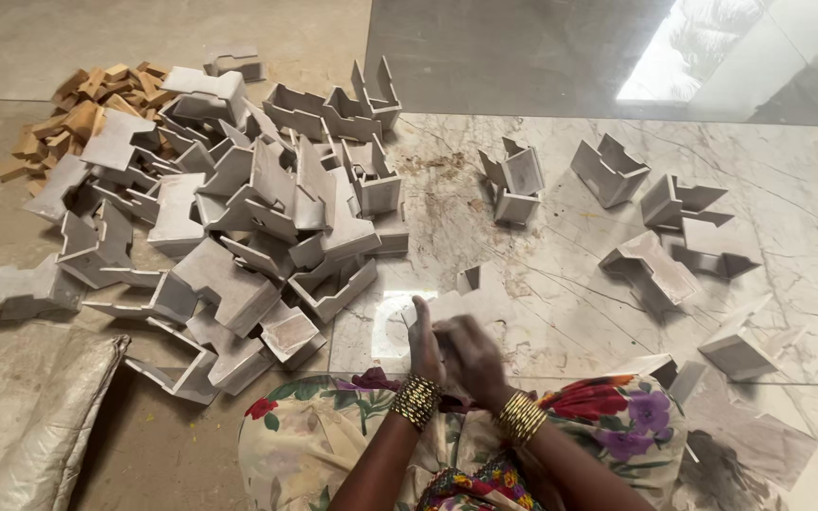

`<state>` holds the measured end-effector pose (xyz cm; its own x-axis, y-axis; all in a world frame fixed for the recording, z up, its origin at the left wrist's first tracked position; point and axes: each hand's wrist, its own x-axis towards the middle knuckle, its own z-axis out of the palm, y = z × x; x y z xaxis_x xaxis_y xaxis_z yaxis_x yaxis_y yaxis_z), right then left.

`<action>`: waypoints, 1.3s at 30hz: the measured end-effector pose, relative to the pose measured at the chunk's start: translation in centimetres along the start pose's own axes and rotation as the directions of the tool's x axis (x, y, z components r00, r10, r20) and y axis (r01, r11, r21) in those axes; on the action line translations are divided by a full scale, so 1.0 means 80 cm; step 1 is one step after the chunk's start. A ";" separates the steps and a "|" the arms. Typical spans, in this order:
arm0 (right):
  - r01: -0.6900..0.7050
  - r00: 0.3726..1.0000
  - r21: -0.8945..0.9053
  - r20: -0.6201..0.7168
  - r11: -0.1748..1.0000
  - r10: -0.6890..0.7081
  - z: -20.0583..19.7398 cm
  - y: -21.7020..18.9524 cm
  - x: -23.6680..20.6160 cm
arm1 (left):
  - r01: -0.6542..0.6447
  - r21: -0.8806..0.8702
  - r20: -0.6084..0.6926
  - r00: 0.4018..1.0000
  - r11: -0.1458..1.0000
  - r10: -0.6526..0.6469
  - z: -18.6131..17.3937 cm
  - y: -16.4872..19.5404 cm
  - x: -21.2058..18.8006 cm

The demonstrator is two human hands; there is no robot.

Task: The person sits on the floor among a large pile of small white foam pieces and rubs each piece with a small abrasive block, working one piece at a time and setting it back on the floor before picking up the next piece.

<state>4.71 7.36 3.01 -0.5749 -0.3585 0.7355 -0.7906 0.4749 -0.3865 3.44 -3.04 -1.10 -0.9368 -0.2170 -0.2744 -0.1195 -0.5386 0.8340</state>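
Note:
My left hand (pixel 423 341) and my right hand (pixel 471 358) meet low in the middle of the head view, both wearing gold bangles. Together they grip a pale grey folded bracket piece (pixel 471 289) that sticks up above the fingers. A big heap of similar grey notched bracket pieces (pixel 239 218) lies to the left of my hands. Several separate bracket pieces (pixel 660 265) are scattered to the right on the marble floor (pixel 560 284).
A pile of small wooden blocks (pixel 78 118) sits at the far left behind the heap. A beige sack (pixel 21 407) lies at the lower left. My flowered clothing (pixel 333 426) covers the bottom centre. A glossy dark floor panel (pixel 542 57) lies beyond.

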 end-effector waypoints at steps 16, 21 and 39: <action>-0.165 0.986 -0.097 -0.044 0.982 0.161 -0.039 0.020 0.022 | -0.162 0.388 -0.046 0.980 0.908 0.194 -0.013 0.011 0.041; -0.213 0.972 -0.056 0.089 0.975 0.217 -0.109 0.082 0.056 | -0.032 0.488 0.128 0.991 0.872 -0.035 -0.033 0.051 0.048; -0.169 0.974 -0.258 0.105 0.951 0.201 -0.056 -0.018 0.013 | 0.193 -0.085 0.295 0.942 0.978 -0.160 0.018 0.017 0.014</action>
<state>6.19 9.92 6.84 -0.7409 -0.3378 0.5805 -0.6009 0.7195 -0.3483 1.73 -2.83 0.42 -0.9603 0.1218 -0.2509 -0.2694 -0.6379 0.7215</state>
